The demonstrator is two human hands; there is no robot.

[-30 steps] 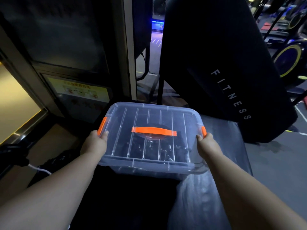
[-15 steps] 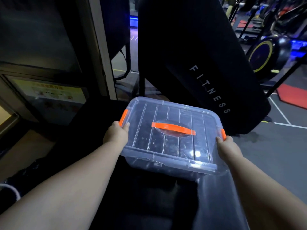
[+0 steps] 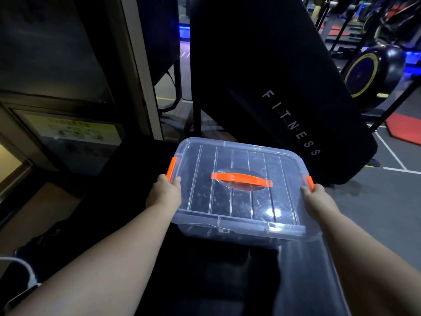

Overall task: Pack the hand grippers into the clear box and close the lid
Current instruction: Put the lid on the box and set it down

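The clear box (image 3: 239, 229) is in the middle of the view, its ribbed lid (image 3: 241, 174) on top with an orange handle (image 3: 241, 179) and orange side latches. Dark hand grippers (image 3: 241, 204) show dimly through the lid. My left hand (image 3: 165, 192) grips the box's left side just below the left latch (image 3: 171, 168). My right hand (image 3: 315, 198) grips the right side by the right latch (image 3: 309, 182). The box sits over a dark padded bench (image 3: 303, 270); whether it rests on it or is held up I cannot tell.
A black upright pad marked FITNESS (image 3: 291, 124) leans right behind the box. A door frame (image 3: 141, 71) and a yellow notice (image 3: 73, 131) are at the left. An exercise bike (image 3: 369, 71) and a red mat (image 3: 403, 131) stand at the far right on grey floor.
The view has swung to the right, and the box with both hands on it now sits further right in the frame. Both grips on the box sides look unchanged.
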